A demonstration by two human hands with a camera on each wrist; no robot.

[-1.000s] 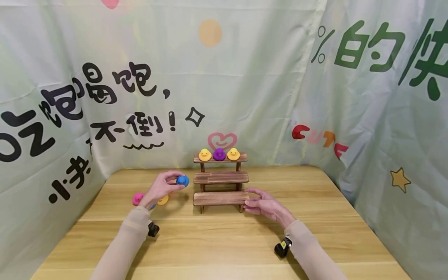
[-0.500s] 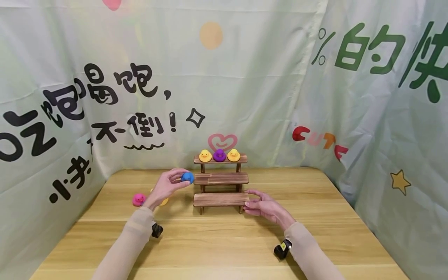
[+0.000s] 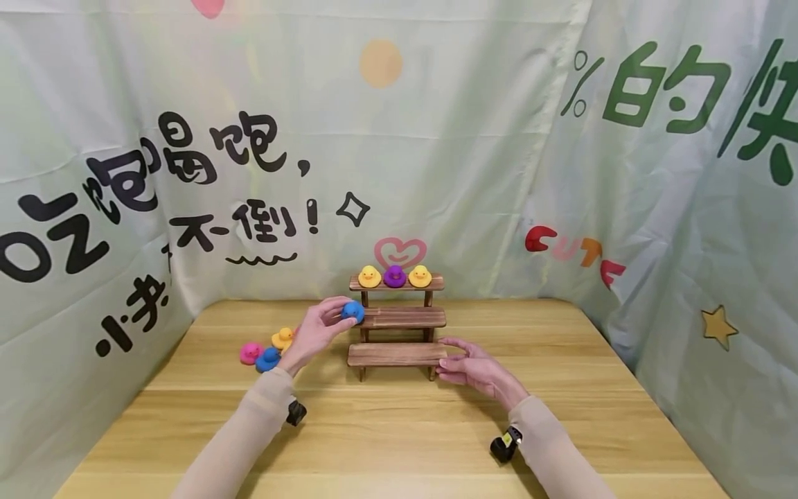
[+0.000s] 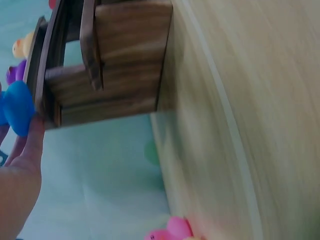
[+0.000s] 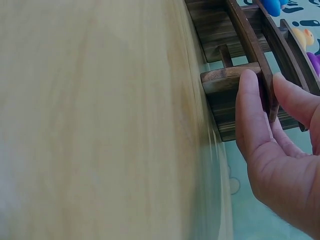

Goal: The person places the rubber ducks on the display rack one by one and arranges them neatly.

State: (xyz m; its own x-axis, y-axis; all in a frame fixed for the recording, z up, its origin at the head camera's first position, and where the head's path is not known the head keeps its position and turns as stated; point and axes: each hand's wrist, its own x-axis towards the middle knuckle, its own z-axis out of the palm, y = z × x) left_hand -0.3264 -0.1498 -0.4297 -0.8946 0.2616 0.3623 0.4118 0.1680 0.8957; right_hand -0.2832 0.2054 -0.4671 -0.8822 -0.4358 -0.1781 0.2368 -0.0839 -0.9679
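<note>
Pinching a blue rubber duck [image 3: 352,312] in the left grip [image 3: 316,329], spread only duck-wide, at the left end of the middle shelf [image 3: 405,318], while clasping the lowest shelf [image 3: 395,355] in the right grip [image 3: 476,369], presumably to steady the wooden stand [image 4: 125,55].

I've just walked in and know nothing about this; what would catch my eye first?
Probably the blue duck pinched in the left hand, at the left end of the middle shelf. Above, a purple duck sits between two yellow ducks on the top shelf. The right hand grips the bottom shelf at its right end.
</note>
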